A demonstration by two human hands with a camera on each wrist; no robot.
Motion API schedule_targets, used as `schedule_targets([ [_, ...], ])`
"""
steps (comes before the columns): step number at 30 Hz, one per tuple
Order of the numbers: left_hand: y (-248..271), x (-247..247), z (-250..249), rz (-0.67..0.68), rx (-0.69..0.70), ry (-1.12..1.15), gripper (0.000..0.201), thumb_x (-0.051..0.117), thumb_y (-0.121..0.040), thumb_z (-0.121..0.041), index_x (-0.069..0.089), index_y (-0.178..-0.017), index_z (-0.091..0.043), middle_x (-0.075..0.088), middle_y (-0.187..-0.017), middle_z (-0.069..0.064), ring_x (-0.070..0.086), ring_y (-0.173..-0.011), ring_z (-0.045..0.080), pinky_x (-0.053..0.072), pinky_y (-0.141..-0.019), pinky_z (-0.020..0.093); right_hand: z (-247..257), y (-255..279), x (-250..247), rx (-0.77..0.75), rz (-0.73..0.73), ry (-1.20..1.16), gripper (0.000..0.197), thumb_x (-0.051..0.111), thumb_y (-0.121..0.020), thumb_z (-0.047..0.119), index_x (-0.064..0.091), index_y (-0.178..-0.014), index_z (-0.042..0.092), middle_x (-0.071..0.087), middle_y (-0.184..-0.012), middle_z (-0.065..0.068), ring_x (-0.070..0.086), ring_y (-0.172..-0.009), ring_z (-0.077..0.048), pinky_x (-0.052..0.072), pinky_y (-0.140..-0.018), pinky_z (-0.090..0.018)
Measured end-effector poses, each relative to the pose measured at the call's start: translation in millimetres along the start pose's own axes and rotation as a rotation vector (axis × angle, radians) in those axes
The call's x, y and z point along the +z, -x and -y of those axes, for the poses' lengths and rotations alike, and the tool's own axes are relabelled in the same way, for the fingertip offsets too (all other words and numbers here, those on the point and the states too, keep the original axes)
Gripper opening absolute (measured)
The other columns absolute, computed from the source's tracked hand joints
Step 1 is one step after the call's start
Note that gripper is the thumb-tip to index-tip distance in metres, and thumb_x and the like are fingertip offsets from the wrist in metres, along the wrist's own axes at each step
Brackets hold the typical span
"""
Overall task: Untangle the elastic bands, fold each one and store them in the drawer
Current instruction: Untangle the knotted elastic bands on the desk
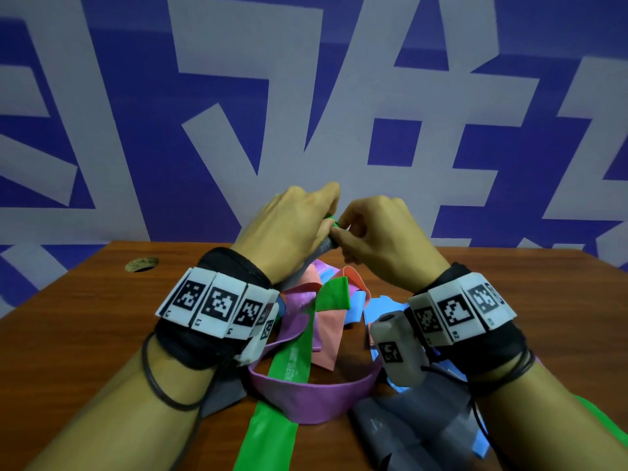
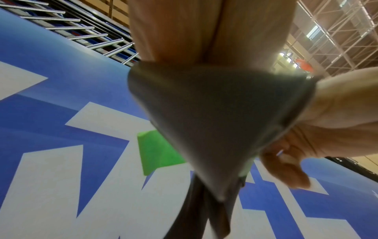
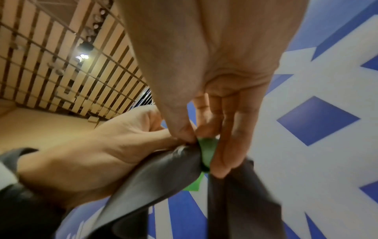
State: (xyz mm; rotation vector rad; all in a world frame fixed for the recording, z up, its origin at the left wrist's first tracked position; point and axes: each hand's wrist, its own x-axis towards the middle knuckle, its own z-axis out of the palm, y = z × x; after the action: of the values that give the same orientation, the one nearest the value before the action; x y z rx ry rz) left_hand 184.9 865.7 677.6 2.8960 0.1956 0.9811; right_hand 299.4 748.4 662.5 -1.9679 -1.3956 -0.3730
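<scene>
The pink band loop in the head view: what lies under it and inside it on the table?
The green band passes under the pink band loop. Inside the loop, bare wooden table shows. The wrist trackers cover the loop's two sides, so what lies there cannot be seen.

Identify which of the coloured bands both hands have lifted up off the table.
The grey band, together with a bit of the green band at the knot. The left hand grips the grey; the right hand pinches the green. The pink band lies on the table.
</scene>
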Motion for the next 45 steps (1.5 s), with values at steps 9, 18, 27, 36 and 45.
schedule_targets([
  [9, -5.6, 5.3, 2.8, -0.166, -0.031, 0.109, 0.009, 0.048, -0.099, -0.019, 0.052, -0.106, -0.014, 0.055, -0.068, 0.001, 0.052, -0.063, 0.023, 0.039, -0.058, 0.034, 14.6, 0.5, -0.4, -0.115, -0.246, -0.072, 0.022, 0.06, -0.087, 0.007, 0.045, -0.07, 0.01, 0.044, -0.046, 0.013, 0.051, -0.049, 0.001, 0.034, -0.047, -0.013],
  [18, -8.8, 3.2, 15.5, -0.216, -0.144, 0.189, 0.01, 0.044, -0.097, -0.011, 0.053, -0.101, -0.01, 0.049, -0.062, -0.001, 0.048, -0.063, 0.027, 0.034, -0.06, 0.033, 22.2, -1.2, -2.1, -0.328, -0.269, -0.013, 0.02, 0.059, -0.09, 0.015, 0.048, -0.079, 0.001, 0.057, -0.056, -0.011, 0.054, -0.05, -0.033, 0.046, -0.048, -0.046],
  [27, -9.2, -2.5, 19.7, -0.242, -0.098, 0.243, 0.01, 0.049, -0.1, -0.016, 0.057, -0.1, -0.011, 0.054, -0.063, -0.01, 0.052, -0.061, 0.008, 0.035, -0.058, 0.023, 9.4, 0.5, 3.4, -0.13, -0.252, -0.239, 0.01, 0.058, -0.095, 0.014, 0.054, -0.091, 0.006, 0.066, -0.068, -0.005, 0.067, -0.064, -0.018, 0.053, -0.06, -0.044],
  [36, -7.1, -1.8, 9.6, -0.268, -0.026, 0.182, 0.01, 0.057, -0.096, -0.019, 0.054, -0.091, -0.012, 0.053, -0.058, -0.003, 0.051, -0.053, 0.012, 0.037, -0.052, 0.023, 12.4, -1.1, 0.6, -0.039, -0.251, -0.191, 0.031, 0.057, -0.096, 0.037, 0.061, -0.078, 0.012, 0.068, -0.063, -0.001, 0.067, -0.064, -0.017, 0.055, -0.064, -0.043],
  [45, -6.1, 3.8, 5.7, -0.292, 0.012, 0.156, 0.018, 0.062, -0.096, -0.027, 0.057, -0.093, -0.009, 0.062, -0.066, 0.007, 0.058, -0.058, 0.022, 0.048, -0.055, 0.034, 5.5, -0.6, -3.5, -0.015, -0.085, -0.064, 0.017, 0.056, -0.099, 0.023, 0.061, -0.091, 0.009, 0.069, -0.074, 0.0, 0.065, -0.074, -0.015, 0.052, -0.071, -0.038],
])
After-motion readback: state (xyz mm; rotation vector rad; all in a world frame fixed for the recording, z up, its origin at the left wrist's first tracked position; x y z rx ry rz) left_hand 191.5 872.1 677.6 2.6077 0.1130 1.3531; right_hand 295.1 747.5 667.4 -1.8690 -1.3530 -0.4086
